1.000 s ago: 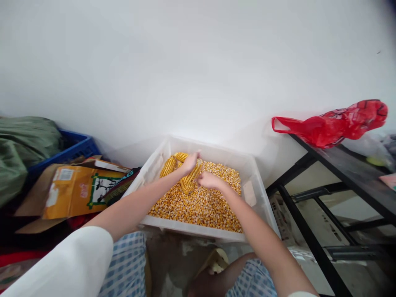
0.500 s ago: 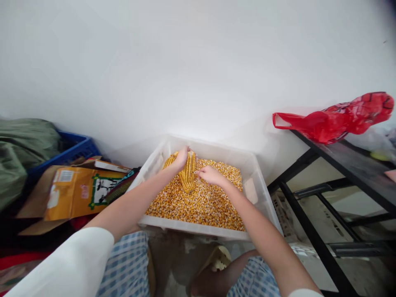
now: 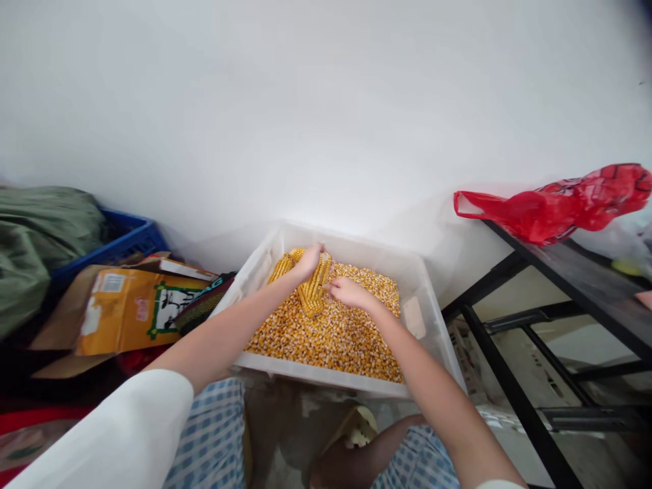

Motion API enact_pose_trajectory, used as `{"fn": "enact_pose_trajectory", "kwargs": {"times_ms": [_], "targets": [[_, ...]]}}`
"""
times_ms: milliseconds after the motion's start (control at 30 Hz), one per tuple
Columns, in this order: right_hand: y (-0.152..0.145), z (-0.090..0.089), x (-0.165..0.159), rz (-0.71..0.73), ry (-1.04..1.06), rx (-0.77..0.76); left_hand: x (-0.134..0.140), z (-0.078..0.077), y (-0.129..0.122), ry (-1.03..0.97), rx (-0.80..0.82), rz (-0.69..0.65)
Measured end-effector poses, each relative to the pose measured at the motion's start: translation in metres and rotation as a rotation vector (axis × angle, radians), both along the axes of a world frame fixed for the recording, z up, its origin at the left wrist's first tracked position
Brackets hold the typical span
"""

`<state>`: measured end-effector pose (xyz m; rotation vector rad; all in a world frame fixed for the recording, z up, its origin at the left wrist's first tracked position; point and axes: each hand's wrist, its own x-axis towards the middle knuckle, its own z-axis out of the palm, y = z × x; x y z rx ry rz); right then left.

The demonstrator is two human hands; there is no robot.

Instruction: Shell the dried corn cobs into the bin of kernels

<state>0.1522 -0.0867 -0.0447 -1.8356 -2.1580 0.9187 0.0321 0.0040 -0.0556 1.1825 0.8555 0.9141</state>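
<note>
Swung slightly rightward since half a second ago, the left hand (image 3: 310, 262) and the upper end of the corn cob (image 3: 320, 277) it grips now slant more within the white tub (image 3: 331, 382). Left of the tub sit a blue crate (image 3: 138, 239) and, nearer it, a torn yellow carton (image 3: 122, 309). At the tub's far left, other cobs (image 3: 282, 268) lie partly behind that hand. Its fingers close on the upper end of the cob, which slopes down toward the tub's near side. Just right of the cob, around mid-tub, is the right hand (image 3: 347, 292), fingers bunched narrow at the cob's flank; I cannot tell whether they touch it or pinch anything. Loose kernels (image 3: 316, 346) spread across the tub floor. Right of the tub, a red bag (image 3: 550, 212) rests on a black-framed table (image 3: 575, 265).
</note>
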Motion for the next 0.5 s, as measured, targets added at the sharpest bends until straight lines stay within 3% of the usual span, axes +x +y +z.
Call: {"fn": "enact_pose_trajectory", "kwargs": {"times_ms": [133, 367, 500], "targets": [[0.001, -0.008, -0.004, 0.1, -0.065, 0.097, -0.002, -0.001, 0.002, -0.011, 0.021, -0.01], [-0.005, -0.015, -0.02, 0.144, -0.222, 0.183, -0.016, -0.001, 0.009, -0.051, -0.086, 0.059], [-0.01, -0.015, -0.026, 0.151, -0.275, 0.209, -0.023, 0.003, 0.007, 0.049, -0.007, 0.151]]}}
